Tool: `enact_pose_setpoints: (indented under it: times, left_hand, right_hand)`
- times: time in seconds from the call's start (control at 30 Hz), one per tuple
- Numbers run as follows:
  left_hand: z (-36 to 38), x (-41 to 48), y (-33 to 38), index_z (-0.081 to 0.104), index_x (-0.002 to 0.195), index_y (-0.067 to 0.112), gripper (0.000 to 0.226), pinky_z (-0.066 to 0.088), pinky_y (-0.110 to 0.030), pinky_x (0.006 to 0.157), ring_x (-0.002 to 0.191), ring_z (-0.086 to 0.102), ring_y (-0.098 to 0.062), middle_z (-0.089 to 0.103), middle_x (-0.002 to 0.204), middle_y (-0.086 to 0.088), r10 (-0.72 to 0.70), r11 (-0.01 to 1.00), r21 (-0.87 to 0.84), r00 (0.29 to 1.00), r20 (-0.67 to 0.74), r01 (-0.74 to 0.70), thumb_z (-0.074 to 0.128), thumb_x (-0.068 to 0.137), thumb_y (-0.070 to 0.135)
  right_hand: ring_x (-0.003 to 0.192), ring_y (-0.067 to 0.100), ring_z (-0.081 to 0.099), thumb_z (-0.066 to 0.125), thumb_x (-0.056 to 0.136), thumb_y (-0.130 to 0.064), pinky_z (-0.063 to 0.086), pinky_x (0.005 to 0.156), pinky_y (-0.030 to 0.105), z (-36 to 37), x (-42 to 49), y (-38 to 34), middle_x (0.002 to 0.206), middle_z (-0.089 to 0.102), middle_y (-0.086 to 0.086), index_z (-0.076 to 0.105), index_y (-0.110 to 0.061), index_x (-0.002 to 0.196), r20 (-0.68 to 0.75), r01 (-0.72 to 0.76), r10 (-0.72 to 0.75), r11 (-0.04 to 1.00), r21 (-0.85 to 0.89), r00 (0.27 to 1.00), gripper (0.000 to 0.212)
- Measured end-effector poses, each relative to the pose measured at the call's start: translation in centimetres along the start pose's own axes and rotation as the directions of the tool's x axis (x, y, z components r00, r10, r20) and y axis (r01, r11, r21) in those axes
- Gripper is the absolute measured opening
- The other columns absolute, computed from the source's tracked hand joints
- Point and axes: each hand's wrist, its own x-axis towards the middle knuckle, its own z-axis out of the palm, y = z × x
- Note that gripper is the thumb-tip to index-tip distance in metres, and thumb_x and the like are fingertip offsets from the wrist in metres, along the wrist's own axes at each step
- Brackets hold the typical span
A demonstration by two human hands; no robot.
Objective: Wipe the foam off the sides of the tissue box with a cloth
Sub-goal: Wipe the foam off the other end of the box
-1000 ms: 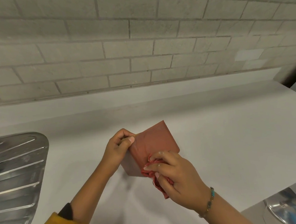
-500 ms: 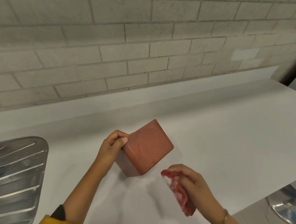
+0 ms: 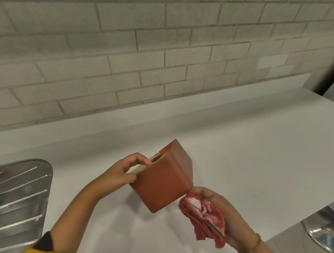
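Note:
A reddish-brown cube tissue box [image 3: 163, 182] is held tilted above the white counter [image 3: 252, 160], its slotted top turned up and left. My left hand [image 3: 119, 177] grips it at the top edge, a finger at the slot. My right hand [image 3: 224, 214] is below and right of the box, palm up, holding a crumpled red cloth [image 3: 203, 214] with white foam on its folds. The cloth sits just beside the box's lower right corner. The box faces turned to me show no foam.
A ribbed steel drainboard [image 3: 18, 202] lies at the left, with a bit of something blue at its edge. A brick wall backs the counter. Beyond the counter's front right edge a metal lid or bowl [image 3: 329, 233] sits lower down.
My right hand pulled the cloth off the box face, dropped away, then came back up beside its lower right corner. My left hand rotated the box so its slotted top shows.

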Motion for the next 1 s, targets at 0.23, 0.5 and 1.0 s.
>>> enact_pose_setpoints:
  times: [0.23,0.5,1.0]
  left_hand:
    - [1.8,0.0,-1.5,0.057,0.111,0.028,0.054,0.045,-0.015,0.079,0.113,0.054,-0.002,0.059,0.121,0.004,-0.16,0.986,-0.046,0.987,-0.017,0.159,0.041,0.062,0.012]
    - [2.9,-0.2,-0.7,0.055,0.088,0.037,0.046,0.049,-0.025,0.074,0.097,0.061,-0.01,0.065,0.099,0.011,-0.14,0.964,0.191,0.966,-0.217,0.183,0.063,0.056,0.069]
    - [2.8,0.4,-5.5,0.045,0.092,0.044,0.041,0.005,-0.041,0.114,0.11,0.039,0.003,0.045,0.107,0.023,0.05,0.712,0.7,0.989,-0.136,0.061,0.071,0.06,0.044]
  right_hand:
    - [0.077,0.025,0.07,0.047,0.088,-0.011,0.056,0.062,0.03,0.1,0.1,1.2,0.097,0.073,0.016,0.072,-0.014,0.106,0.034,-0.095,0.098,0.994,-0.058,0.995,0.031]
    - [0.098,0.02,0.07,0.05,0.068,-0.005,0.055,0.073,0.025,1.7,0.7,2.8,0.116,0.071,0.005,0.065,0.004,0.084,0.073,-0.153,0.156,0.987,-0.045,0.985,0.024]
    - [0.053,0.022,0.061,0.049,0.091,-0.005,0.05,0.044,0.025,1.1,3.0,2.2,0.07,0.066,0.014,0.071,-0.018,0.068,-0.109,-0.2,0.177,0.942,-0.271,0.978,0.034]
